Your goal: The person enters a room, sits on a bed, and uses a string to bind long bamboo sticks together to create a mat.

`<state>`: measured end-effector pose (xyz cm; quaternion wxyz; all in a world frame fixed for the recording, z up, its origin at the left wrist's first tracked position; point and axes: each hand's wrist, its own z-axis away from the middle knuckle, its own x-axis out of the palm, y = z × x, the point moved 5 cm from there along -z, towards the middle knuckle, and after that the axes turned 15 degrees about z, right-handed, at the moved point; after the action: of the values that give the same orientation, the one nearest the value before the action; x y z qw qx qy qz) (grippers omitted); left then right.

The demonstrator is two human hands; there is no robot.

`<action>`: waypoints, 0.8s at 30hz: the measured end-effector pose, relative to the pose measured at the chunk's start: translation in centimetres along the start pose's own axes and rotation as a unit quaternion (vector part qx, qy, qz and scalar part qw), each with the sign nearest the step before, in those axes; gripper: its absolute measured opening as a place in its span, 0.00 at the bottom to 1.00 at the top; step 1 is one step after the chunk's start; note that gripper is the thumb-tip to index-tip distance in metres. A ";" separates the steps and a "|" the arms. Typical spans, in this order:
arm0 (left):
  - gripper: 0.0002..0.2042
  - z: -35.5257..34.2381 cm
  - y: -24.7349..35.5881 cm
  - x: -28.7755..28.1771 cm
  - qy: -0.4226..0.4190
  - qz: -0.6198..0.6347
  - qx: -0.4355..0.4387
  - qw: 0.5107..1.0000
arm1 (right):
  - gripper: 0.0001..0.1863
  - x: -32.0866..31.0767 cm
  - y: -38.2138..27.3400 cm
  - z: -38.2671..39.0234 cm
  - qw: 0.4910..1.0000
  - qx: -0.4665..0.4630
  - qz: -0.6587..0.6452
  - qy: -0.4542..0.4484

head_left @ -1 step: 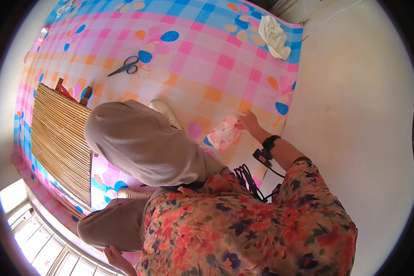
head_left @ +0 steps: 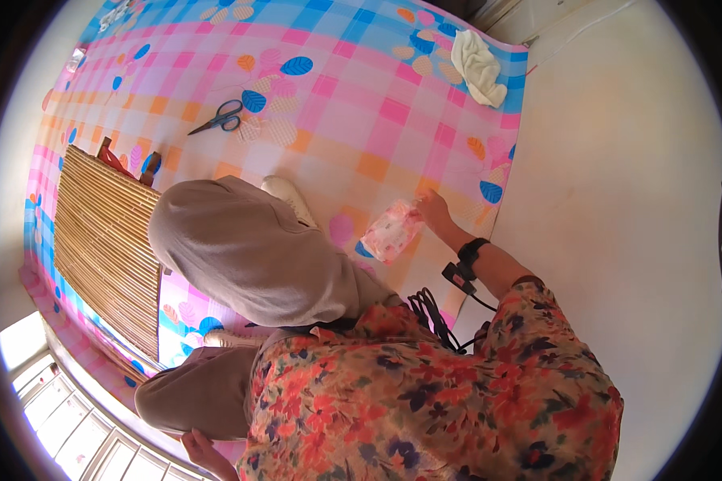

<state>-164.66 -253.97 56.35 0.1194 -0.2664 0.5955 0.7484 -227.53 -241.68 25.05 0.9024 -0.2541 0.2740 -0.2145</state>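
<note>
My right hand (head_left: 431, 207) pinches a corner of a pink-and-white patterned soft packet (head_left: 389, 232) lying over the pink, blue and orange checked sheet (head_left: 361, 104). My left hand (head_left: 202, 450), low in the view, has its fingers curled against the trouser leg (head_left: 188, 405) at my left knee. My other bent leg (head_left: 249, 248) crosses the middle, with a pale shoe (head_left: 289, 196) beyond it. Dark-handled scissors (head_left: 217, 120) lie on the sheet further forward, pointing left.
A slatted bamboo mat (head_left: 104, 248) with a red and brown piece at its top edge lies at left. A crumpled white cloth (head_left: 477, 68) is at far right of the sheet. Pale flooring (head_left: 618, 160) borders it. Black cables (head_left: 433, 321) hang by my right arm; a barred window (head_left: 72, 425) is lower left.
</note>
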 end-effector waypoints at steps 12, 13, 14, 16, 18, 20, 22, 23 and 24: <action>0.18 -0.2 -1.0 -0.3 -0.025 -0.057 -0.034 0.998 | 0.08 3.0 -4.4 7.5 0.790 -0.393 0.471 0.019; 0.09 -0.3 -0.8 -0.5 -0.009 -0.070 -0.007 0.998 | 0.09 3.4 -5.1 7.5 0.775 -0.398 0.491 0.031; 0.08 -0.3 -0.5 -0.5 0.007 -0.083 0.020 0.996 | 0.09 3.7 -5.4 7.1 0.773 -0.402 0.491 0.029; 0.11 0.1 0.3 0.3 0.026 -0.085 0.041 0.995 | 0.08 5.1 -4.1 5.4 0.645 -0.331 0.686 -0.058; 0.14 0.6 0.7 0.5 0.046 -0.087 0.062 0.993 | 0.08 5.2 -3.4 4.7 0.634 -0.358 0.682 -0.069; 0.13 0.6 0.1 0.4 0.057 -0.054 0.075 0.994 | 0.08 5.8 -4.1 5.6 0.625 -0.382 0.676 -0.081; 0.13 0.5 0.0 0.3 0.058 -0.058 0.079 0.993 | 0.08 5.3 -5.4 6.5 0.657 -0.368 0.657 -0.009; 0.13 0.6 0.0 0.3 0.055 -0.063 0.083 0.993 | 0.08 5.5 -5.5 6.5 0.656 -0.370 0.658 -0.009; 0.13 0.6 0.1 0.3 0.057 -0.063 0.082 0.993 | 0.08 5.6 -5.4 6.3 0.658 -0.352 0.666 -0.021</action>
<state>-165.09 -253.47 56.40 0.1534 -0.3350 0.6431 0.6713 -220.84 -246.67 30.57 0.6526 -0.3070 0.4058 0.5614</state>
